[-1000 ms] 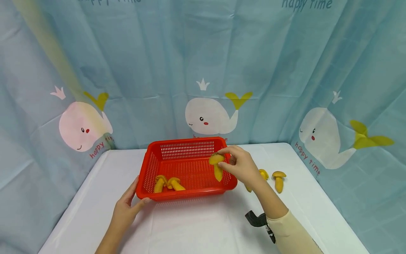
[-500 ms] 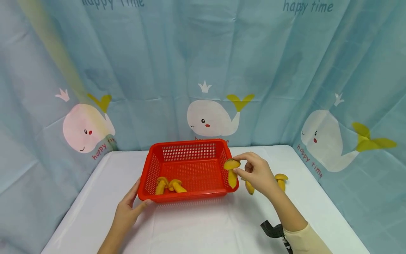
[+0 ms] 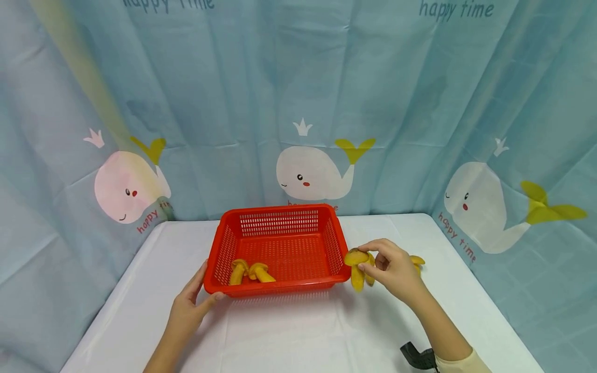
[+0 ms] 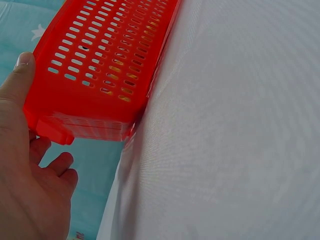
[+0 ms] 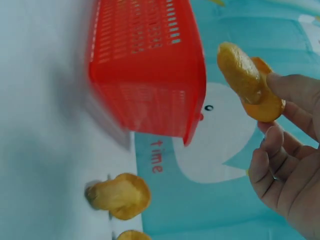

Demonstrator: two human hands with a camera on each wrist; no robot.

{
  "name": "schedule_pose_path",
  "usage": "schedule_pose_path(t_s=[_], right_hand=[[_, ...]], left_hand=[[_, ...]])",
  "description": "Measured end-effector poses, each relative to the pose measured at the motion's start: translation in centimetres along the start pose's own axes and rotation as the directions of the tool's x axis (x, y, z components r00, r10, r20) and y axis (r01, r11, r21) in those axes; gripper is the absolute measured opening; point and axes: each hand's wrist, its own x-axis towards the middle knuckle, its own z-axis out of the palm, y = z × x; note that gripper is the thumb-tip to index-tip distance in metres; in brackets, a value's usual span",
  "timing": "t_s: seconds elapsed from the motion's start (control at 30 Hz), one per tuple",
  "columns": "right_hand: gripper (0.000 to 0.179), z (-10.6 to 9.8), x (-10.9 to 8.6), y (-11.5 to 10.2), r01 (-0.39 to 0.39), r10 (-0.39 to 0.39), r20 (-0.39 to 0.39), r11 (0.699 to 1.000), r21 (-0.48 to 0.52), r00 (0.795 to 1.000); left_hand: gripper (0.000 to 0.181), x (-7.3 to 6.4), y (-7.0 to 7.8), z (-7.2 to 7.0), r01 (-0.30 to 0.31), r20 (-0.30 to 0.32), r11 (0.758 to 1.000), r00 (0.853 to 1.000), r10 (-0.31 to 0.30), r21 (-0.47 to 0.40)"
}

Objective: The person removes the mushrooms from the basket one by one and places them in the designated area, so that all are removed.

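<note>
My right hand [image 3: 395, 270] pinches a yellow mushroom [image 3: 357, 276] by its cap, just outside the right end of a red plastic basket [image 3: 289, 286]. In the right wrist view the held mushroom [image 5: 240, 72] is off the table, with the thumb against its cap. My left hand [image 3: 185, 309] holds the basket's near left corner; in the left wrist view the thumb [image 4: 21, 75] lies on the rim and the other fingers curl near the end lip. Inside the basket, at the near left, lie two yellow mushrooms [image 3: 238, 271].
On the white table [image 3: 289, 331], a mushroom [image 5: 120, 195] lies right of the basket, partly behind the held one in the head view. Another mushroom [image 3: 417, 260] is partly hidden by my right hand. A blue whale-print curtain [image 3: 233, 103] encloses the back and sides.
My right hand has carried the pinched mushroom from over the basket's right part rightward and lower, to outside the basket. The left hand stays at the basket's corner.
</note>
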Motion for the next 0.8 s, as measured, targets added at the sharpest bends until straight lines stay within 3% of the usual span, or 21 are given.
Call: schedule_pose_path(t_s=[0.27,0.8], right_hand=[[0.033,-0.1,-1.3,1.7,-0.010,0.010,-0.005,1.000,0.022,1.000],[0.031,0.2,-2.6,3.8,-0.066,0.064,0.052,0.997,0.040,0.997]], left_hand=[[0.087,0.0,-0.1,0.0,0.039,0.006,0.999,0.999,-0.039,0.013],[0.086,0.0,0.0,0.1,0.016,-0.005,1.000,1.000,-0.016,0.002]])
